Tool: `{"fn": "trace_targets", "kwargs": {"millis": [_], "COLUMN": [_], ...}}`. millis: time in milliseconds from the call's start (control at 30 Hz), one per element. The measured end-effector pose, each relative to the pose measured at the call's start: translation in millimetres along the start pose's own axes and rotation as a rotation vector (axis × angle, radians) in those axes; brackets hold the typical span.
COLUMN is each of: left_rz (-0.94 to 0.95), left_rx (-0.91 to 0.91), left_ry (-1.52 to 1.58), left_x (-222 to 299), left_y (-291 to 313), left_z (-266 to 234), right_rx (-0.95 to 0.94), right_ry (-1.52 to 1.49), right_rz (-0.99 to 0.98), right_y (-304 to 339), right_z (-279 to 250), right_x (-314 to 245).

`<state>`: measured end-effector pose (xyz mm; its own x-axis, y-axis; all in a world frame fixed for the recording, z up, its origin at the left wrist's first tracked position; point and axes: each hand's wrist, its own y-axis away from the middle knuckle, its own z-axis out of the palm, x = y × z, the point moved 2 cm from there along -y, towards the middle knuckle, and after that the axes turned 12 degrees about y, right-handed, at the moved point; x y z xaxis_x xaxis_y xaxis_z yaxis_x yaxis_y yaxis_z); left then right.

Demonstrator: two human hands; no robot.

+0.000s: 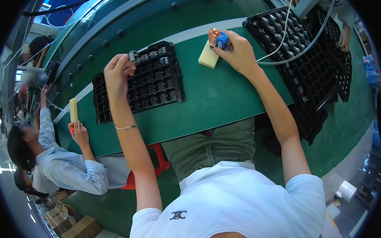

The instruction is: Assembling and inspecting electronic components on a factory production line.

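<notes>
My left hand (pixel 118 73) is raised over the left end of a black compartment tray (pixel 139 104). Its fingers are pinched on a small grey metallic part (pixel 132 56), whose exact kind I cannot make out. Similar small parts (pixel 153 55) sit in the tray's far row. Further right, my right hand (pixel 240 53) is closed round a small blue and clear-orange thing (pixel 219 40) that looks like a little bottle. It is held at the far end of a pale yellow block (pixel 208 58), which lies on the green table (pixel 198 103). I cannot tell whether the two touch.
Black trays (pixel 298 59) with many grey parts stand at the right, crossed by a pale hose (pixel 288 60). Beyond the table runs a dark green belt (pixel 152 23) carrying small dark parts. At the left a co-worker (pixel 69 162) sits beside another yellow block (pixel 73 109).
</notes>
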<state>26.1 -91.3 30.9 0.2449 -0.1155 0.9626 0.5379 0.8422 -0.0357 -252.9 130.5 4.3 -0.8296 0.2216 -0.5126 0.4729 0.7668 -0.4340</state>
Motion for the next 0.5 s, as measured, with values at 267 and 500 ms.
{"fn": "trace_targets", "kwargs": {"millis": [267,500], "left_rz": [-0.218,-0.315], "left_rx": [-0.361,-0.410], "left_ry": [0.422,0.300], "left_x": [-44,-57], "left_y": [12,28], "left_z": [97,106], "right_rx": [-0.062,-0.122], "right_ry": [0.012,0.009], "right_rz": [0.026,-0.033], "right_y": [-9,-32], "right_z": [-1,9], "right_x": [1,4]}}
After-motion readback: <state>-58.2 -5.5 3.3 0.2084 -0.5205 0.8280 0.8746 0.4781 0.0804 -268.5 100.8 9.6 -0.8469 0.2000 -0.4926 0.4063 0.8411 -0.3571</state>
